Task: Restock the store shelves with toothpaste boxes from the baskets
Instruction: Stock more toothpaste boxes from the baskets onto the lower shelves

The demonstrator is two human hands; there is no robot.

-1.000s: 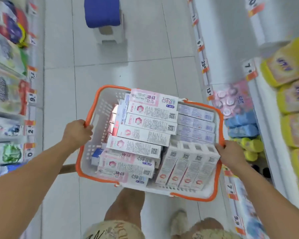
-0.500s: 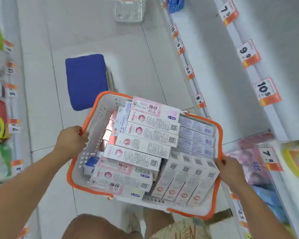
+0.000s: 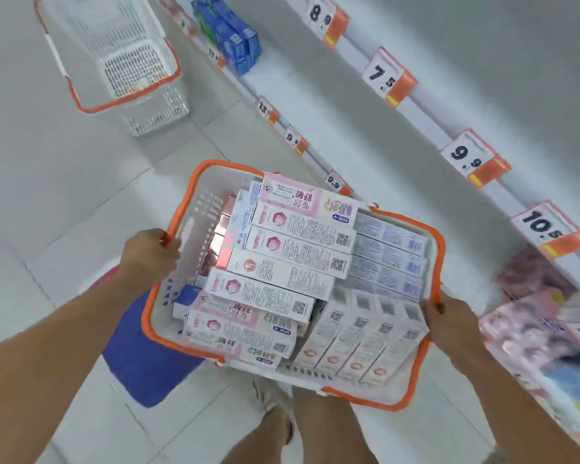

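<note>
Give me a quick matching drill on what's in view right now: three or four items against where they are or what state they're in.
Items:
1. full basket
2. empty basket
3. blue boxes
4. blue stool

Places or states:
A. standing on the floor farther up the aisle
B. partly hidden beneath the carried basket
C. gripped at its rim by the left hand and right hand
D. sitting on the low shelf at the top of the view

Pairs: 1-C, 2-A, 3-D, 4-B
</note>
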